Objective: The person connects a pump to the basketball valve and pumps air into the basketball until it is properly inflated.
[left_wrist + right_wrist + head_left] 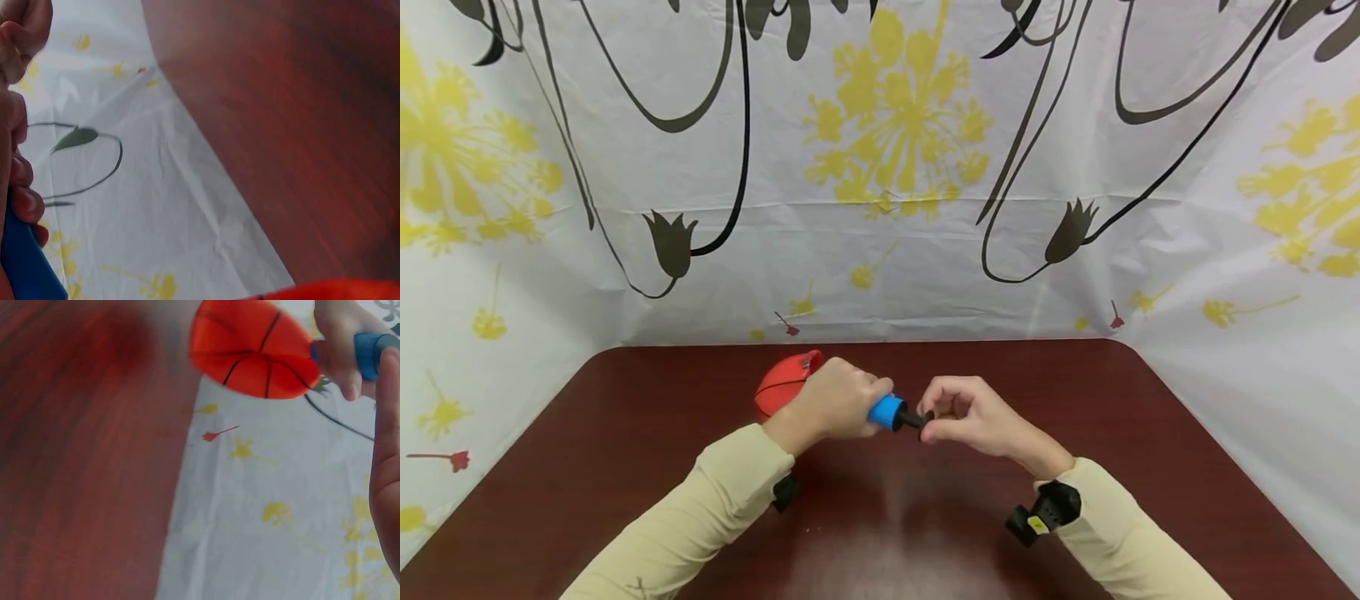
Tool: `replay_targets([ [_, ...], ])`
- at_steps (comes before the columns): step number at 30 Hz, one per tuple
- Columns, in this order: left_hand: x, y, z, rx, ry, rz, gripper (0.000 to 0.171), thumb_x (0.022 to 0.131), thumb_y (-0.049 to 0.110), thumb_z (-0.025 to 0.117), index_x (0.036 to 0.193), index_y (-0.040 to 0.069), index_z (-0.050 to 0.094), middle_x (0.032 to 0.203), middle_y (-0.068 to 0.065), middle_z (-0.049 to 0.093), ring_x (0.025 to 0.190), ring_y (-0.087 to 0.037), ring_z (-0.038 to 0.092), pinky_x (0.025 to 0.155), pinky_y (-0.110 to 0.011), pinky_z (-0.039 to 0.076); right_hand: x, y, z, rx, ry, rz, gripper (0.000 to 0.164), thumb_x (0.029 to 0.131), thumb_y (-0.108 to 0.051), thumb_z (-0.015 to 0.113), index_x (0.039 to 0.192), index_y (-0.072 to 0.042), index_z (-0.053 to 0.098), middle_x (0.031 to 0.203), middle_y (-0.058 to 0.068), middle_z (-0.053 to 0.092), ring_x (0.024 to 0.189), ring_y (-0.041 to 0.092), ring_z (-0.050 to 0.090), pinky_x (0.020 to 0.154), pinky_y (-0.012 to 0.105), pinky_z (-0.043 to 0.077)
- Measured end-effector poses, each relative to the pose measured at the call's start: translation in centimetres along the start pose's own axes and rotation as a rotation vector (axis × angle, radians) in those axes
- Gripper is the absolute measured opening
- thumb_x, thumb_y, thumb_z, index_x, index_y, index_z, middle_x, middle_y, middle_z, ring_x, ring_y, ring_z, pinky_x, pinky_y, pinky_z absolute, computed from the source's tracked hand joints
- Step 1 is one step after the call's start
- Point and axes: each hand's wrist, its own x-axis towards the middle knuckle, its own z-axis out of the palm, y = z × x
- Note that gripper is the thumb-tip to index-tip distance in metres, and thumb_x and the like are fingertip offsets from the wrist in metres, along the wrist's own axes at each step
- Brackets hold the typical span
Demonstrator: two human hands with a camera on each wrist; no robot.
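Blue pump [888, 412] in left hand [838, 398], right hand [966, 417] pinching black handle [928, 417]

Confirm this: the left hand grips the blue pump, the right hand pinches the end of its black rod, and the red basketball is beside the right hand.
One thing is wrong: the head view shows the red basketball beside the left hand, not the right hand. The left hand does grip the blue pump, and the right hand does pinch the end of its black rod.
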Motion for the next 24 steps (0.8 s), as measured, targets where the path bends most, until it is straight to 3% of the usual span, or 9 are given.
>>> replay_targets([
  [4,-0.4,-0.5,-0.2,-0.020,0.012,0.016,0.027,0.066,0.029,0.069,0.069,0.013,0.048,0.053,0.006,0.048,0.043,-0.005,0.044,0.042,-0.019,0.035,-0.9,-1.1,-0.7,0.038,0.004,0.023,0.014,0.075,-0.004,0.066,0.082,-0.003,0.054,0.082,0.002,0.058,0.065,0.010,0.056,0.053,0.025,0.047],
  [8,-1.5,-1.7,-0.6,-0.006,-0.009,-0.001,0.029,0.064,0.030,0.071,0.071,0.012,0.048,0.056,0.006,0.052,0.044,-0.006,0.048,0.043,-0.020,0.037,-2.7,-1.6,-2.2,0.217,-0.080,-0.053,0.015,0.076,0.001,0.063,0.085,0.000,0.052,0.085,0.005,0.057,0.072,0.010,0.055,0.053,0.025,0.045],
  [11,-1.9,-2.2,-1.0,0.011,-0.030,-0.023,0.029,0.063,0.029,0.072,0.070,0.013,0.048,0.056,0.005,0.053,0.044,-0.006,0.048,0.043,-0.022,0.038,-2.9,-1.3,-2.3,0.315,-0.127,-0.078,0.014,0.078,0.001,0.061,0.084,0.003,0.049,0.082,0.006,0.058,0.072,0.012,0.056,0.052,0.027,0.045],
  [17,-1.0,-1.6,-1.4,0.021,-0.016,-0.007,0.028,0.065,0.032,0.070,0.071,0.012,0.051,0.055,0.005,0.054,0.044,-0.007,0.049,0.044,-0.021,0.039,0.4,0.3,-0.1,0.123,-0.017,-0.020,0.020,0.077,-0.014,0.066,0.078,-0.001,0.050,0.079,-0.002,0.058,0.065,0.008,0.054,0.052,0.024,0.046],
  [20,-1.0,-1.3,-1.3,0.021,-0.009,0.000,0.028,0.064,0.031,0.070,0.068,0.013,0.049,0.051,0.006,0.049,0.042,-0.006,0.044,0.042,-0.020,0.037,1.6,0.7,1.0,0.123,-0.014,-0.005,0.017,0.079,-0.009,0.063,0.081,0.001,0.050,0.077,0.002,0.058,0.060,0.013,0.057,0.054,0.030,0.049],
  [24,-2.1,-1.6,-1.2,0.005,-0.018,0.011,0.028,0.064,0.030,0.070,0.068,0.013,0.048,0.051,0.006,0.046,0.041,-0.005,0.042,0.042,-0.019,0.035,0.9,0.2,1.2,0.178,-0.034,0.012,0.015,0.078,-0.003,0.063,0.081,0.003,0.049,0.081,0.002,0.058,0.061,0.012,0.059,0.053,0.030,0.049],
])
